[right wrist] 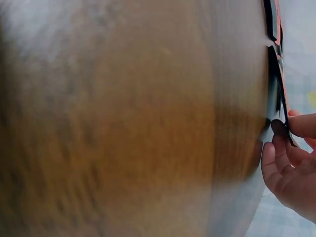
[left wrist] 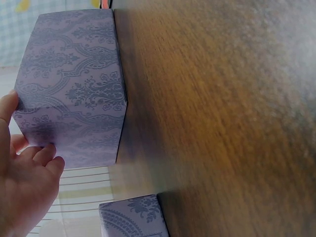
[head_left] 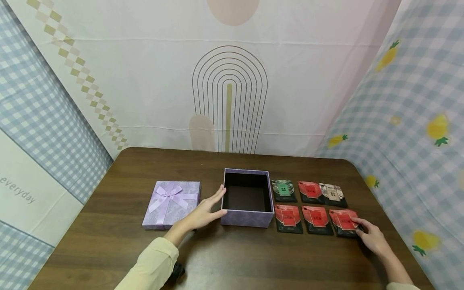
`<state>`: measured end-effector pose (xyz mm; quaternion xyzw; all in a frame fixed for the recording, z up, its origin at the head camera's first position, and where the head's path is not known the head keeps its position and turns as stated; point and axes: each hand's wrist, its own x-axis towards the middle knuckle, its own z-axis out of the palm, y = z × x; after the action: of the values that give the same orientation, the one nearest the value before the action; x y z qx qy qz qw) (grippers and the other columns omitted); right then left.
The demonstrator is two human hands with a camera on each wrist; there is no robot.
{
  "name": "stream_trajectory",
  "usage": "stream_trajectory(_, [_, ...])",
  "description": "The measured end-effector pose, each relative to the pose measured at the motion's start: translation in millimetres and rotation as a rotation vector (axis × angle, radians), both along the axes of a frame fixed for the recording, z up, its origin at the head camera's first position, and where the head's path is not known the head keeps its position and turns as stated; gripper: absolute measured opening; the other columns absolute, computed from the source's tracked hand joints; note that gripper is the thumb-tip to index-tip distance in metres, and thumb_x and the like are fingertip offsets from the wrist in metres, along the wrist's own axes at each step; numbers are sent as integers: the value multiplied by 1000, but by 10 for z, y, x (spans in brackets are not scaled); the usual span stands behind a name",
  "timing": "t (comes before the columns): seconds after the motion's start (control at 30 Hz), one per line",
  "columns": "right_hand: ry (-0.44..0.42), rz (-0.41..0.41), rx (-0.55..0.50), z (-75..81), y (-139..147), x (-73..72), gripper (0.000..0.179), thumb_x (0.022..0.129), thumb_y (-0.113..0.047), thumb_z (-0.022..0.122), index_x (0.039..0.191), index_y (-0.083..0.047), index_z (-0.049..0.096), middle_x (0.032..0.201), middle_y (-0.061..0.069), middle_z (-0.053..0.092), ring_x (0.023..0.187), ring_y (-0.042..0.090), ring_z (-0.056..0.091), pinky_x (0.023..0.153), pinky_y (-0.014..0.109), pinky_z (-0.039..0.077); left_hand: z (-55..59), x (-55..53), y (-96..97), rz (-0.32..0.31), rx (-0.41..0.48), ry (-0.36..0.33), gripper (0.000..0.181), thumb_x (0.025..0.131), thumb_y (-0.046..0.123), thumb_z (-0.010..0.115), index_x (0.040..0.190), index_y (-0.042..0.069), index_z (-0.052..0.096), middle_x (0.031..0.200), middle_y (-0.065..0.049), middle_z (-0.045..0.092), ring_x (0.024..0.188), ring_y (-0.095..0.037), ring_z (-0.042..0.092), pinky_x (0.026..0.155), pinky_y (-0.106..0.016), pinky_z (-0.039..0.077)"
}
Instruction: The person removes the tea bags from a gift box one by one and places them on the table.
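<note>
An uncovered purple patterned box (head_left: 247,218) with a dark inside stands mid-table. My left hand (head_left: 204,212) rests at its left side, fingers fairly straight along the wall and thumb at the near corner. The left wrist view shows those fingertips against the box's patterned wall (left wrist: 74,74). At the right end of the front row lies a red and black sachet (head_left: 342,219). My right hand (head_left: 373,237) pinches its right edge between thumb and fingers. In the right wrist view the pinched sachet (right wrist: 279,74) slants up from the table at the held edge.
Left of the box lies a purple lid (head_left: 170,203) with a ribbon bow. Two more red sachets (head_left: 288,218) share the front row. Behind them are a green sachet (head_left: 284,190), a red one (head_left: 309,191) and a beige one (head_left: 332,194). A small black object (head_left: 176,272) sits near the left sleeve.
</note>
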<state>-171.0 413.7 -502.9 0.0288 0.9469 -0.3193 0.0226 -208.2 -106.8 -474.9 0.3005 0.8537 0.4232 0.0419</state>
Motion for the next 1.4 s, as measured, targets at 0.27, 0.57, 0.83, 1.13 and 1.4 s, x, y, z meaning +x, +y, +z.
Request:
stream_trajectory(0.27, [26,2,39,-29,-11,9,38,84,3,48,121,13,46,124,44,35,113,58,31,87,64,30,-2,-8,-8,1,-3,8,69,90,24,57,144,0,20,150,-16,10,134,-31,22,108,-47,21])
stream_trajectory(0.57, [25,3,78,-70,-20,13,38,86,-3,50,120,13,47,120,41,38,110,55,34,85,63,31,2,-8,-17,7,-2,7,69,90,24,57,143,0,21,150,-15,11,134,-31,23,108,-47,21])
stream_trajectory(0.83, [227,-29,118,-39,-150,16,29,84,-1,57,109,14,55,107,38,49,95,46,47,73,54,38,-4,-21,-30,9,1,13,69,90,23,57,143,-1,21,150,-19,12,134,-32,23,107,-47,21])
stream_trajectory(1.13, [293,40,80,198,-554,-109,28,86,-3,58,112,8,57,106,30,52,91,42,53,70,47,45,10,-35,-23,5,-22,16,69,91,25,56,143,-2,20,149,-21,11,134,-32,22,107,-47,21])
stream_trajectory(1.4, [371,203,31,409,-1031,-290,30,85,0,59,114,6,57,115,29,50,94,41,51,73,54,44,69,-38,-85,13,-134,65,65,93,28,52,144,1,21,151,-16,9,133,-32,24,107,-47,24])
